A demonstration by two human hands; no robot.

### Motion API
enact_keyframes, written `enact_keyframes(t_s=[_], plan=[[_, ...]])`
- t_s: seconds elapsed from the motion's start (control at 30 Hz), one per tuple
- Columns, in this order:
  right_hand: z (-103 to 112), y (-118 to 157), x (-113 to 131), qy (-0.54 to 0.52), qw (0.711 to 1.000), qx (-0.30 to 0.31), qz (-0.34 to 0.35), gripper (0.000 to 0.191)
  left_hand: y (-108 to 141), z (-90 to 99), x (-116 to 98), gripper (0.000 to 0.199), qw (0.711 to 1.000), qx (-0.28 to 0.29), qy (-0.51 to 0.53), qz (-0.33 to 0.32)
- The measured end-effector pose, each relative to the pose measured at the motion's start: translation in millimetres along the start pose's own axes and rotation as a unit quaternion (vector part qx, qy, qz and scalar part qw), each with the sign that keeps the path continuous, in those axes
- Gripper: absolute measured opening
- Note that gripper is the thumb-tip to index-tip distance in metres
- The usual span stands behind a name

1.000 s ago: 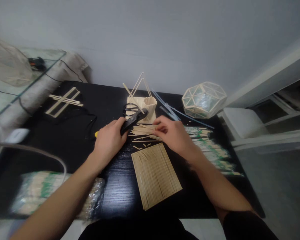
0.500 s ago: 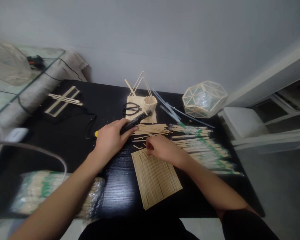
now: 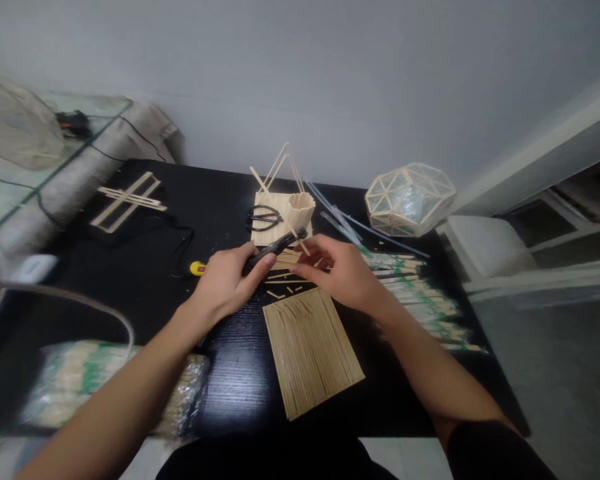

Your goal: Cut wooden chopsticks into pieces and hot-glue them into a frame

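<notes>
The black cutter [image 3: 275,248], above the loose sticks [image 3: 286,260] on the black table [image 3: 220,200], is clasped in the left hand [image 3: 226,280]. The right hand [image 3: 341,273] has risen from the stick panel [image 3: 310,347] to the cutter's tip, fingers curled, pinching a short stick [image 3: 303,245].

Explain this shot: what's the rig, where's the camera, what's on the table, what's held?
There is no machine: a person works with bare hands, filmed by a head-worn camera looking forward and down, so the arms enter from below. The left hand grips a black tool. The right hand pinches a thin wooden stick by the tool's tip. On the black table lie a mat of glued sticks, loose sticks, wrapped chopsticks, scissors and a stick-frame polyhedron.
</notes>
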State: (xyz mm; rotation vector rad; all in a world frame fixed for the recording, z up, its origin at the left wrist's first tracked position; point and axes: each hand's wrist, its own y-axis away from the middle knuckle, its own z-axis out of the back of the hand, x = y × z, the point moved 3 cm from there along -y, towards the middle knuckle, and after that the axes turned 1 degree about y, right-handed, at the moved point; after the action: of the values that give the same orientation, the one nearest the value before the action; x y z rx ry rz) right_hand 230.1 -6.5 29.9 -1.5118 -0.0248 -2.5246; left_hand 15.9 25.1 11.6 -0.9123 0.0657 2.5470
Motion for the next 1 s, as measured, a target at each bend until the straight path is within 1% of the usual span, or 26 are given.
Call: enact_keyframes(t_s=[0.07,0.13,0.27,0.4,0.5,0.6,0.73,0.87,1.0], plan=[[3,0,2,-0.044,0.998,-0.034,0.027,0.024,0,-1.7,0,0.048,1.000,0.012,0.001,0.002],[3,1,1,-0.055,0.996,-0.057,0.033,0.019,0,-2.6,0,0.047,1.000,0.022,0.003,0.004],[-2,3,0,-0.019,0.995,-0.084,0.044,0.020,1,-3.9,0,0.047,0.999,0.032,0.002,0.007],[-2,6,6,0.023,0.993,-0.095,0.061,0.028,1,-4.7,1,0.047,1.000,0.027,-0.004,0.001],[-1,7,10,0.025,0.994,-0.085,0.068,0.035,2,-3.9,1,0.045,1.000,0.022,-0.006,-0.008],[-1,6,9,-0.004,0.996,-0.065,0.058,0.037,2,-2.2,-1,0.043,1.000,0.018,-0.005,-0.015],[0,2,5,-0.093,0.995,-0.018,0.022,0.036,2,-0.7,-2,0.042,1.000,0.021,0.001,-0.017],[1,0,4,-0.184,0.982,0.043,-0.004,0.031,2,0.7,-3,0.042,0.999,0.031,-0.009,-0.012],[2,0,3,-0.219,0.974,0.060,-0.016,0.029,3,2.8,-5,0.044,0.998,0.033,-0.043,0.011]])
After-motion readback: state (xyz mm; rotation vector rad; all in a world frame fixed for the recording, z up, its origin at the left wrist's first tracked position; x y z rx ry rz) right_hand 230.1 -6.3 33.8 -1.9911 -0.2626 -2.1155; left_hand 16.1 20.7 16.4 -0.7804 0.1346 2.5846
